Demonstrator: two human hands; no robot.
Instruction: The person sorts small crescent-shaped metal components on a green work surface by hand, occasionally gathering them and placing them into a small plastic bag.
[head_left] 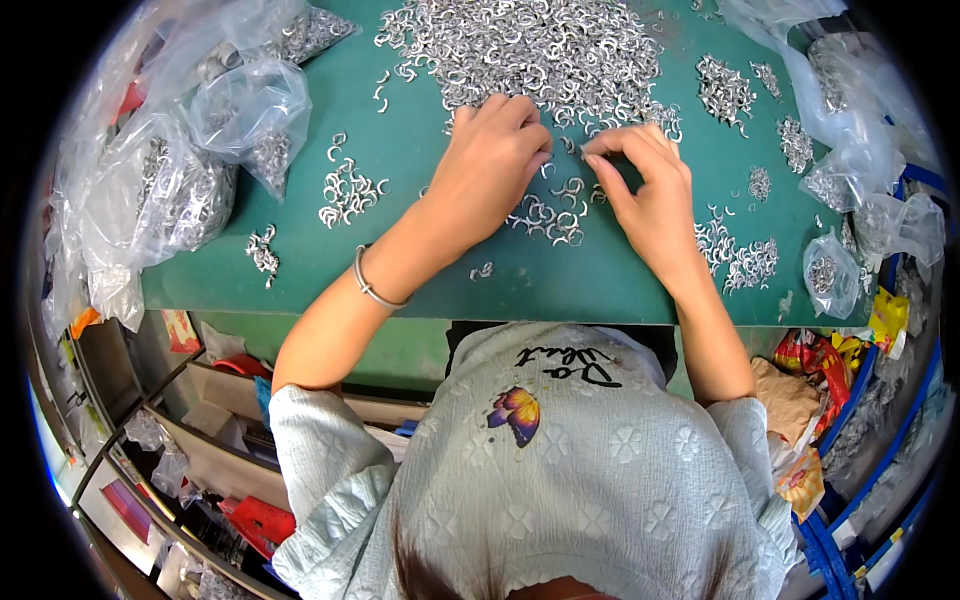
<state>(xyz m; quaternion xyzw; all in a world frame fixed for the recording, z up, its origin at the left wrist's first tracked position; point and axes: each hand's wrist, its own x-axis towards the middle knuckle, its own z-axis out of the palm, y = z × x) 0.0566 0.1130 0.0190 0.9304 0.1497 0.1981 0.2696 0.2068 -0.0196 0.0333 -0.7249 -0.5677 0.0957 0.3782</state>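
Note:
A large heap of small silver curved metal pieces point(530, 50) covers the far middle of the green table. At its near edge, my left hand point(490, 150) is closed with curled fingers; what lies in them is hidden. To its right, my right hand point(645, 180) pinches thumb and forefinger together at what looks like one small curved metal piece point(584, 152). Between and just below the hands lies a loose group of the same pieces point(550, 220). Two or so stray pieces point(482, 271) rest nearer the table's front edge.
Clear plastic bags point(185, 190) filled with metal pieces crowd the left side. More bags point(850, 110) line the right edge. Small piles point(348, 192) sit left, others point(725, 90) right. Below the green tabletop point(420, 290) are shelves point(225, 460) and colourful wrappers point(815, 370).

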